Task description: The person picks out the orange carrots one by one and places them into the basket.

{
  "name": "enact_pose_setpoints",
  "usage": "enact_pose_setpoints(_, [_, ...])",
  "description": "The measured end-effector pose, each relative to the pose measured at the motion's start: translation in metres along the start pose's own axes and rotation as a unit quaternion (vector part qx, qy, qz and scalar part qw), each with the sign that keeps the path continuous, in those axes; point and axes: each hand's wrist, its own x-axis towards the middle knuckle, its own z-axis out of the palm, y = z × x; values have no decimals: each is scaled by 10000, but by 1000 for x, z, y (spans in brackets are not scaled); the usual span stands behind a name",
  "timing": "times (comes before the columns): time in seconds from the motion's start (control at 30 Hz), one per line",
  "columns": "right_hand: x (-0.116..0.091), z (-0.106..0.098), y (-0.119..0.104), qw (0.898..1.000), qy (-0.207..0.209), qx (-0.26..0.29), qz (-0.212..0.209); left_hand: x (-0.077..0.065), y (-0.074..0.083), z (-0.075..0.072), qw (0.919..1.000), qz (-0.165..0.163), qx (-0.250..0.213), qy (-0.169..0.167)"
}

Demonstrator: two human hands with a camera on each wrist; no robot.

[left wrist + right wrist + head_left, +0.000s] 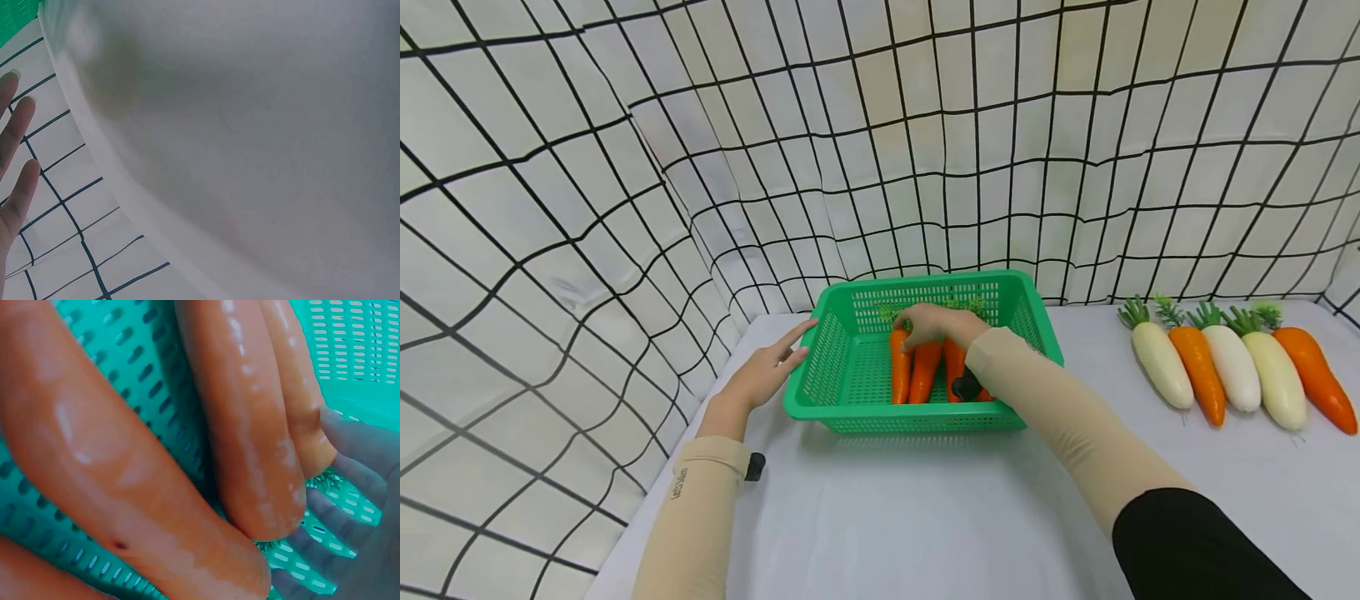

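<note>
A green plastic basket (850,410) holds several orange carrots (927,375) with leafy tops, lying side by side. My right hand (942,323) reaches in over them. Its thumb and fingers pinch the leftmost carrot (900,371) near its leafy end. In the right wrist view the thumb presses that carrot (303,394), with the fingers around its far side. Fingertips of my left hand (760,375) are right at the basket's left rim, the fingers fairly straight and spread. The left wrist view catches only some fingers (19,134) of that hand.
On the white table (880,517) to the right lies a row of white radishes (1162,364) and carrots (1199,371), leaves toward the back. Black netting (940,175) over white sheeting rises behind the table and along its left side.
</note>
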Motion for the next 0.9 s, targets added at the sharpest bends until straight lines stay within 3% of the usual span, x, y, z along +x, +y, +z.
enact_pose_setpoints(0.37, [-8, -3, 1, 9998, -51, -190, 76, 0, 3, 3, 10000, 2, 6, -33])
enact_pose_setpoints(0.6, [-18, -21, 2, 9986, 106, 506, -50, 3, 2, -1, 10000, 29, 90, 6])
enact_pose_setpoints(0.9, [-42, -45, 5, 9944, 544, 732, -536, 3, -2, -1, 9999, -25, 69, -98])
